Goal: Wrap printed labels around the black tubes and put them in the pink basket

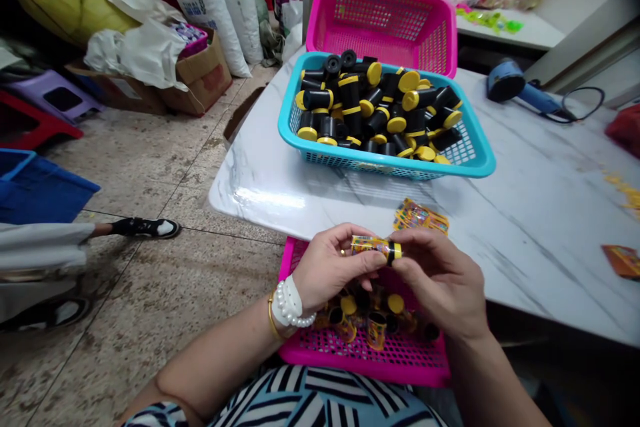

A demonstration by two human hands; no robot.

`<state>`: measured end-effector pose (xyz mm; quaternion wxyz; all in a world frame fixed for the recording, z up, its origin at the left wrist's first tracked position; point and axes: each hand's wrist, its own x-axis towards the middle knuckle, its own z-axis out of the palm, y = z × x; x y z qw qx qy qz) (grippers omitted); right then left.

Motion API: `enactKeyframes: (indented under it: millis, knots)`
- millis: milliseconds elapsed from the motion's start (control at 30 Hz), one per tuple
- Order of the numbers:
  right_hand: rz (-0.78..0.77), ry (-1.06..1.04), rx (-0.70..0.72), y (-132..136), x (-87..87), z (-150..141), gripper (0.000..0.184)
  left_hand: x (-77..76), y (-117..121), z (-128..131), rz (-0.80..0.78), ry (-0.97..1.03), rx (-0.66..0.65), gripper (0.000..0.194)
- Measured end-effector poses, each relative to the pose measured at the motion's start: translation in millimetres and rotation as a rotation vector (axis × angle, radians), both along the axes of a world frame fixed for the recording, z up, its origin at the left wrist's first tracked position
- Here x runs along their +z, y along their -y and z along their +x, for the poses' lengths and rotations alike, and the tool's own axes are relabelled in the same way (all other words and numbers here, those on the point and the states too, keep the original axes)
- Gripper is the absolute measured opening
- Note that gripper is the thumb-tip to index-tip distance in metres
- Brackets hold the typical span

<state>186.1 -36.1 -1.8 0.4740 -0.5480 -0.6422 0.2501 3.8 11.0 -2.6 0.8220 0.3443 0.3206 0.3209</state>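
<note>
Both hands hold one small black tube with a yellow cap (376,247), wrapped in a colourful printed label, just past the table's near edge. My left hand (333,270) grips the labelled body; my right hand (440,277) pinches the capped end. Under the hands, a pink basket (365,357) on my lap holds several labelled tubes. A turquoise basket (385,163) on the marble table (530,213) is heaped with several bare black tubes with yellow caps. A small stack of printed labels (420,215) lies on the table right behind my hands.
An empty pink basket (383,20) stands behind the turquoise one. A blue heat gun (520,90) with its cord lies at the table's right. An orange packet (623,260) sits at the right edge. Another person's shoes (145,228) are on the floor at left, among bags, boxes and stools.
</note>
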Motion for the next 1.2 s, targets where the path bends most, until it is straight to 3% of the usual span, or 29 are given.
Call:
enactKeyframes:
  millis: [133, 333, 533, 733, 833, 933, 1000, 1067, 1133, 1200]
  knots:
    - [0.050, 0.030, 0.034, 6.9, 4.1, 5.8, 0.027, 3.6, -2.2, -4.7, 0.012, 0.016, -0.058, 0.049]
    - [0.117, 0.151, 0.031, 9.8, 2.8, 1.4, 0.045, 3.6, -2.0, -4.1, 0.080, -0.050, -0.050, 0.036]
    - [0.260, 0.178, 0.060, 7.5, 5.9, 0.3, 0.044, 5.8, -7.6, -12.5, 0.075, -0.057, -0.191, 0.050]
    - [0.231, 0.193, 0.095, 5.9, 5.3, 0.4, 0.039, -0.6, -4.5, -20.2, 0.102, -0.108, -0.109, 0.035]
    - [0.173, 0.098, 0.064, 11.3, 2.7, -2.1, 0.040, -1.1, -0.2, -17.1, 0.261, -0.133, -0.060, 0.028]
    - [0.106, -0.042, -0.003, 19.3, 1.4, -7.4, 0.035, 1.6, 1.0, -14.5, 0.575, -0.229, -0.017, 0.024]
    - [0.062, -0.116, -0.066, 23.8, -0.4, -10.4, 0.033, 3.9, -0.1, -14.5, 0.744, -0.272, -0.038, 0.023]
    - [0.037, -0.142, -0.097, 25.9, -3.9, -11.2, 0.032, 5.2, -1.7, -15.8, 0.816, -0.275, -0.073, 0.024]
    - [0.055, -0.120, -0.092, 25.2, -7.7, -9.5, 0.033, 5.4, -3.0, -17.8, 0.771, -0.315, -0.093, 0.034]
    - [0.107, -0.060, -0.075, 22.5, -10.0, -6.3, 0.038, 4.7, -3.7, -20.1, 0.597, -0.355, -0.115, 0.046]
